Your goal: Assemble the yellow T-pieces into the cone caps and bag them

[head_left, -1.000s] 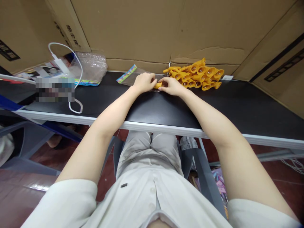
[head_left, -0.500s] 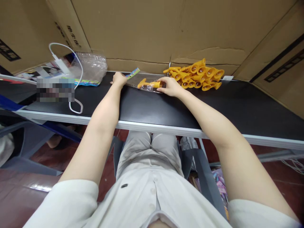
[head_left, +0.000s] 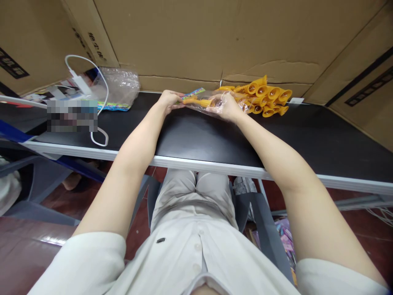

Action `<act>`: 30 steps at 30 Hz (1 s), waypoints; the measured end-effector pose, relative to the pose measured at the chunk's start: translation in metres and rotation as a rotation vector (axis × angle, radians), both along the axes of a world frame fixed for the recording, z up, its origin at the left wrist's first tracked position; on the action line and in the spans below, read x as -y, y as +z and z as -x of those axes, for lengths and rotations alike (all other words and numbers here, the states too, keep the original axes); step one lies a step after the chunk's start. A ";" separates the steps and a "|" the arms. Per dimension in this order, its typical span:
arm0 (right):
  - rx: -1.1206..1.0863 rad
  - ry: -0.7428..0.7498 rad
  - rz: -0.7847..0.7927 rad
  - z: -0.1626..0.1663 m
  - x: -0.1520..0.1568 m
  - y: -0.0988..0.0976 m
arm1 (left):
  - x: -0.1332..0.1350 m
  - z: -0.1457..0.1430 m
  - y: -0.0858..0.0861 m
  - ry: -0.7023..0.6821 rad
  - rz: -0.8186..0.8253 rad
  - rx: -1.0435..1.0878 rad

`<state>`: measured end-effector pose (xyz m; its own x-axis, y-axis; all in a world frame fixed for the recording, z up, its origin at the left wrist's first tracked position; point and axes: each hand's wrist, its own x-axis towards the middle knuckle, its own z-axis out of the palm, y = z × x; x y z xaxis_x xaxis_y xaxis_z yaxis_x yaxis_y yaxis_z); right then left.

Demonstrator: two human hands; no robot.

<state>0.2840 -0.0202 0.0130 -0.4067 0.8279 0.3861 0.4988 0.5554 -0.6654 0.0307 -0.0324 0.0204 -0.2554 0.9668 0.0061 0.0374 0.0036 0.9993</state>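
Observation:
A yellow plastic toy horn (head_left: 202, 102) lies lengthwise between my hands in a clear plastic bag (head_left: 196, 109). The bag has a narrow colourful header card (head_left: 194, 94) at its left end. My left hand (head_left: 170, 101) pinches this end, close to the card and the horn's thin tip. At the other end my right hand (head_left: 227, 107) is closed round the wide part of the horn, with shiny film lying over its fingers. Just right of that hand, a pile of yellow toy horns (head_left: 260, 96) rests on the black tabletop (head_left: 196, 139), their bells facing me.
A stack of clear bags with colourful cards (head_left: 118, 92) lies at the left. Near it are a white cable (head_left: 106, 88) and a white plug (head_left: 81, 84). Cardboard (head_left: 184, 45) walls the back of the table, and a metal edge (head_left: 208, 164) runs along its front.
My left hand has moved right along the bag to the horn's thin end. The bagged horn and my right hand have shifted slightly right, and film now covers the right fingers.

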 end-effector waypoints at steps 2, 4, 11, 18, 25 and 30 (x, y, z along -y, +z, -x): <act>-0.051 0.008 0.039 0.001 -0.001 -0.001 | -0.002 0.002 -0.002 -0.001 -0.004 0.020; -0.109 0.015 0.076 0.002 -0.002 -0.003 | -0.003 0.004 -0.003 0.011 0.002 0.032; -0.141 0.000 0.127 0.007 -0.005 -0.013 | 0.002 0.001 0.000 0.025 0.067 0.074; -0.106 0.016 0.111 0.008 -0.008 -0.020 | 0.012 -0.005 0.006 0.008 0.109 0.100; -0.101 0.083 0.109 0.007 -0.022 -0.030 | 0.010 -0.002 0.003 0.021 0.081 0.135; -0.191 0.029 0.211 0.012 -0.012 -0.024 | 0.001 0.002 -0.001 0.006 0.069 0.230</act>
<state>0.2718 -0.0086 -0.0114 -0.3674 0.8874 0.2786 0.3394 0.4068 -0.8481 0.0285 -0.0337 0.0190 -0.2482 0.9614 -0.1185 -0.1910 0.0713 0.9790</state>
